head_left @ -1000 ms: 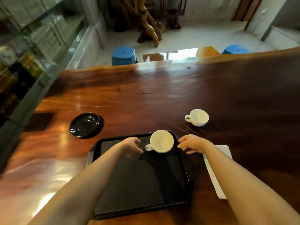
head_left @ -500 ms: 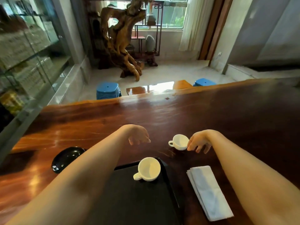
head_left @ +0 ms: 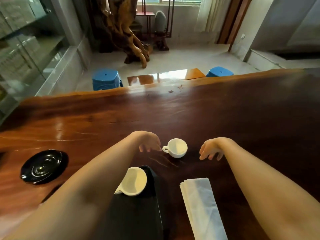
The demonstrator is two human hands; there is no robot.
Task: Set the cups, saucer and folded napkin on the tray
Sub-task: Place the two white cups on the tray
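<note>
A small white cup (head_left: 177, 147) stands on the dark wooden table, its handle pointing left. My left hand (head_left: 149, 142) hovers just left of that handle, fingers loosely apart and holding nothing. My right hand (head_left: 210, 150) hangs a short way right of the cup, fingers spread and empty. A second white cup (head_left: 134, 181) sits in the far right corner of the black tray (head_left: 138, 215), partly hidden by my left forearm. The black saucer (head_left: 44, 167) lies on the table at the left. The folded white napkin (head_left: 201, 205) lies right of the tray.
The long wooden table (head_left: 225, 115) ends at a far edge, with two blue stools (head_left: 107, 80) and a carved root sculpture (head_left: 121, 32) beyond it. A glass cabinet (head_left: 26, 40) stands at the left.
Both hands left the cup on the tray and reached forward to either side of the far cup. My right hand has drawn back from that cup's rim, and the left has come down to its handle.
</note>
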